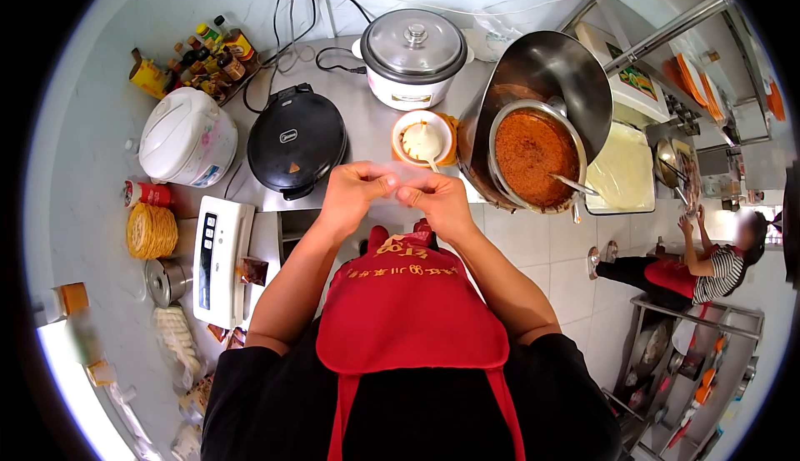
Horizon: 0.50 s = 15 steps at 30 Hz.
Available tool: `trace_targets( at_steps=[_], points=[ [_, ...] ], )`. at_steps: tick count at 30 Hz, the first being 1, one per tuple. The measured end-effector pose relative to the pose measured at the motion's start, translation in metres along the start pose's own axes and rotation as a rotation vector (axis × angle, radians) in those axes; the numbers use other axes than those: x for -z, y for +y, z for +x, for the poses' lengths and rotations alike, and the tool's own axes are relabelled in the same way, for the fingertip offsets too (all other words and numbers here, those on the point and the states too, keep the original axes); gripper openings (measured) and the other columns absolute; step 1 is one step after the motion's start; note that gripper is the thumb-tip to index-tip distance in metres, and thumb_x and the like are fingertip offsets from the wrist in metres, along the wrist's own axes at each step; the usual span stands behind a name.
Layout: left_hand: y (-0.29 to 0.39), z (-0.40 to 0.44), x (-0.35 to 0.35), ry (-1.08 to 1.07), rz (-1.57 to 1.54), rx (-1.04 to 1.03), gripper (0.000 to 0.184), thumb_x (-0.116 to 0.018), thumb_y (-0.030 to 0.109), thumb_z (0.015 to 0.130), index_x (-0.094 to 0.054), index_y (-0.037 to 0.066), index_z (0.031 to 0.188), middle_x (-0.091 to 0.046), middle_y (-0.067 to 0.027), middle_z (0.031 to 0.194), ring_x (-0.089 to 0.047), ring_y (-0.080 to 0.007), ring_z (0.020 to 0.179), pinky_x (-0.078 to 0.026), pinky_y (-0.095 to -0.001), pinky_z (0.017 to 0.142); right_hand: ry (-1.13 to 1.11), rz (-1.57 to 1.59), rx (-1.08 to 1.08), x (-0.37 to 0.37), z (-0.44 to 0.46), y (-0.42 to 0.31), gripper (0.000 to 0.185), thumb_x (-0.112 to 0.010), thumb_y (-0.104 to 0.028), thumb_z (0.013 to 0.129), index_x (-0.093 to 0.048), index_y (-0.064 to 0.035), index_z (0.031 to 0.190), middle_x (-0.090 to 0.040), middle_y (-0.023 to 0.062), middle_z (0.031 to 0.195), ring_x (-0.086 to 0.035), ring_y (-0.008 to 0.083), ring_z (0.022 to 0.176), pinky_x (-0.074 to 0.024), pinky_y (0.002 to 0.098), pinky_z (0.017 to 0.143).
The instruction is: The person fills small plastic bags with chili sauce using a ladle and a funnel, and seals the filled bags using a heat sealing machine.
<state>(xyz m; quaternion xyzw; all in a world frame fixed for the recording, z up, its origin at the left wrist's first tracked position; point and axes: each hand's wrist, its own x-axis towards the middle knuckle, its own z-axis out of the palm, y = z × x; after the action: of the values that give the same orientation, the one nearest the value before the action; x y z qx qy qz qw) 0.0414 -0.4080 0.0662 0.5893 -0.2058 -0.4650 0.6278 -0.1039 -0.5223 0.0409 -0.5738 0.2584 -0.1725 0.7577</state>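
Both hands meet in front of the red apron, at the counter's front edge. Between them is a thin, clear plastic piece (402,174), perhaps a small bag; its exact shape is hard to make out. My left hand (354,194) pinches its left side between thumb and fingers. On the other side, my right hand (440,204) pinches it the same way, with the thumbs close together. Just beyond the fingers stands a tub (398,134) of white powder or paste with a white spoon (430,157) in it. To its right, a metal bowl (533,161) holds reddish-brown chilli-like sauce.
A black electric griddle (296,140), a rice cooker (415,57) and a white cooker (187,136) stand on the counter. Bottles (212,57) crowd the back left corner. A vacuum sealer (221,257) lies left. Another person (692,269) works at far right near a shelf rack.
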Motion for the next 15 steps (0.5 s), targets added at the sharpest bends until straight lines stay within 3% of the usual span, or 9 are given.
trace_targets(
  at_steps=[7,15],
  points=[
    [-0.008,0.007,-0.008,0.090,0.016,-0.055,0.009,-0.076,0.003,0.083,-0.068,-0.002,0.082,-0.066,-0.0054,0.076,-0.058,-0.0110,0.069,-0.047,-0.0262,0.065,-0.069,0.174,0.028,0.000,-0.003,-0.024,0.019,-0.074,-0.005,0.086,-0.068,0.0027,0.103,-0.071,0.0077,0.100,-0.065,0.0122,0.090,-0.0534,0.0270,0.082],
    [-0.001,0.007,-0.016,0.124,-0.028,-0.070,0.011,-0.078,0.003,0.081,-0.067,-0.001,0.081,-0.066,-0.0041,0.076,-0.057,-0.0092,0.068,-0.047,-0.0250,0.064,-0.135,0.126,-0.065,0.008,0.006,-0.019,0.021,-0.074,-0.005,0.086,-0.068,0.0023,0.105,-0.070,0.0066,0.099,-0.065,0.0111,0.090,-0.0527,0.0259,0.081]
  ],
)
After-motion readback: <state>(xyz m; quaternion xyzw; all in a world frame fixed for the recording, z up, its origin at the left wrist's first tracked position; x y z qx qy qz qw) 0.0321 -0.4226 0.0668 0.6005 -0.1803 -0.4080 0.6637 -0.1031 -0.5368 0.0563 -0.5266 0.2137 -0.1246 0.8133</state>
